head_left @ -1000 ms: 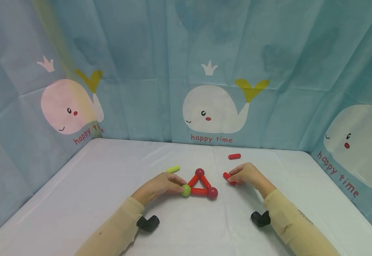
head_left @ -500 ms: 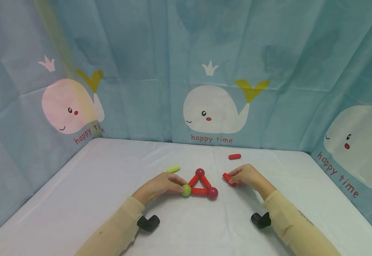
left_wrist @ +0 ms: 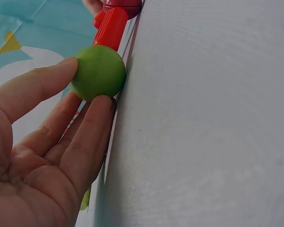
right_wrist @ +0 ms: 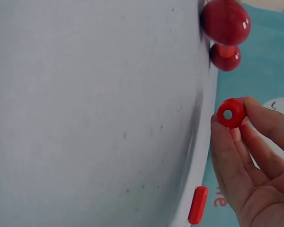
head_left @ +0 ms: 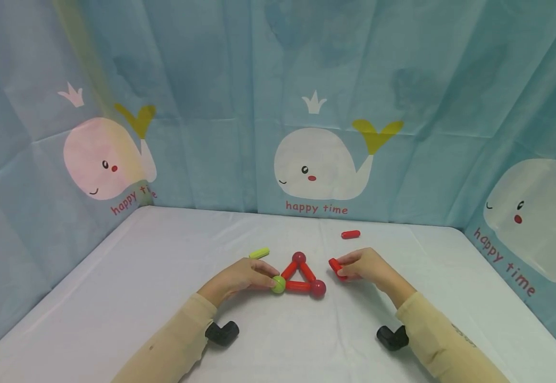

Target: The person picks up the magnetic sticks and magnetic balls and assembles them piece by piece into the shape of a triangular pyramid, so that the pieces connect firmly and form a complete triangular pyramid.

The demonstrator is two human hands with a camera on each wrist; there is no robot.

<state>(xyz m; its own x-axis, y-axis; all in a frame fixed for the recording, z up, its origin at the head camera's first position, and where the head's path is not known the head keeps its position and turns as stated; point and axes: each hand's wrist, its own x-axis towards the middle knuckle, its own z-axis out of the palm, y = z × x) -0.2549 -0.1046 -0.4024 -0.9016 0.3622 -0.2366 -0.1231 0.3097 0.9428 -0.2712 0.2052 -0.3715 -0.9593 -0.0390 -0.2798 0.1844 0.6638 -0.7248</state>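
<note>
A triangle of red rods, such as the front rod (head_left: 298, 286), lies on the white table with a ball at each corner. Two balls are dark red: the far ball (head_left: 299, 258) and the right ball (head_left: 317, 289). My left hand (head_left: 241, 277) pinches the green ball (left_wrist: 98, 73) at the left corner between thumb and fingers. To the right of the triangle, my right hand (head_left: 368, 267) pinches a loose red rod (head_left: 337, 269). In the right wrist view that rod's end (right_wrist: 230, 114) faces the camera, showing a silvery disc at its centre.
Behind my left hand lies a yellow-green rod (head_left: 259, 254). Another red rod (head_left: 351, 234) rests farther back, toward the table's rear edge. A blue curtain (head_left: 210, 106) printed with whales hangs around the white table (head_left: 268, 340).
My right hand has shifted slightly left and nearer with the red rod, which now sits closer to the triangle. The left hand stays on the green ball.
</note>
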